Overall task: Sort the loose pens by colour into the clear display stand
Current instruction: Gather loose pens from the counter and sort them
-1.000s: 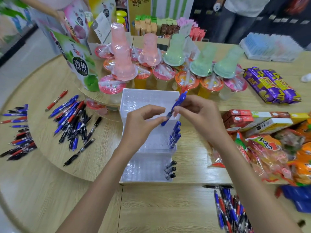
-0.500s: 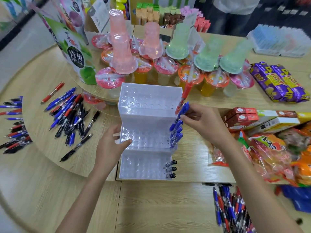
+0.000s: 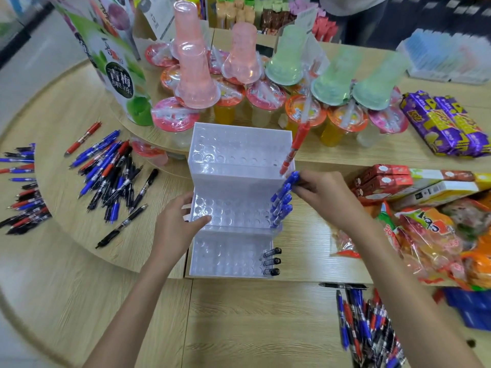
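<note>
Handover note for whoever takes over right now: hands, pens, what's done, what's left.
Left hand grips the left side of the clear tiered plastic display stand.
Right hand pinches the top of a blue plastic pen at the right end of the middle tier.
Done: one red pen in the top tier, other blue pens in the middle, three black pens in the bottom.
Left: mixed loose pens on the left and lower right; most holes are empty.
</note>
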